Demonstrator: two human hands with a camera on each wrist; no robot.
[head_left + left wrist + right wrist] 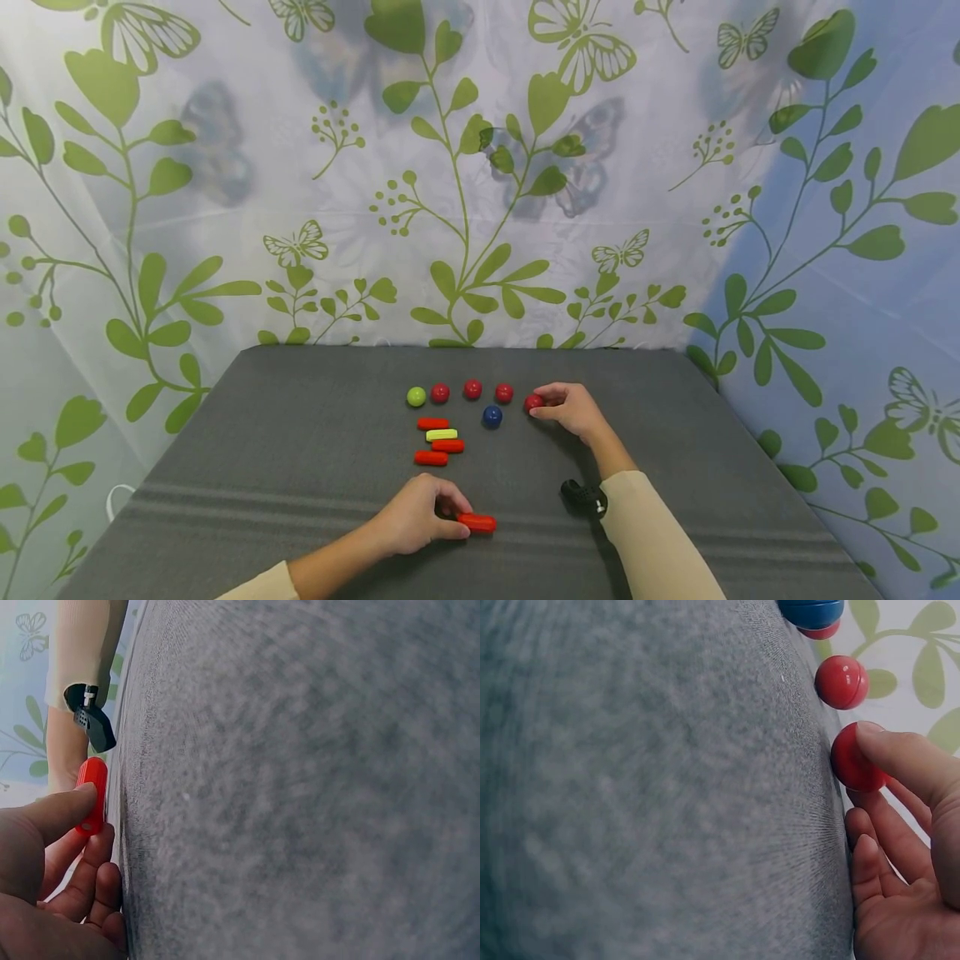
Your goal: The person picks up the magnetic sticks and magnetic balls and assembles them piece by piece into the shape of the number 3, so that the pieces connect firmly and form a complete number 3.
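Observation:
Between thumb and fingers, my left hand (422, 515) pinches a short red ridged stick (477, 523) low over the front of the table; the left wrist view shows the thumb pressed on the red stick (92, 796). My right hand (573, 410) grips a red ball (533, 403) at the right end of a row of balls. In the right wrist view the thumb lies over this red ball (856, 759), right at the table surface. Left of it are more red balls (504, 392), a green ball (416, 397) and, nearer me, a blue ball (492, 417).
Beyond the left hand lie several red sticks (431, 458) and one yellow-green stick (442, 435), roughly stacked in a column. A black wrist camera (583, 497) sticks out from the right sleeve. The grey cloth-covered table (300, 417) ends at a leaf-patterned curtain (480, 167).

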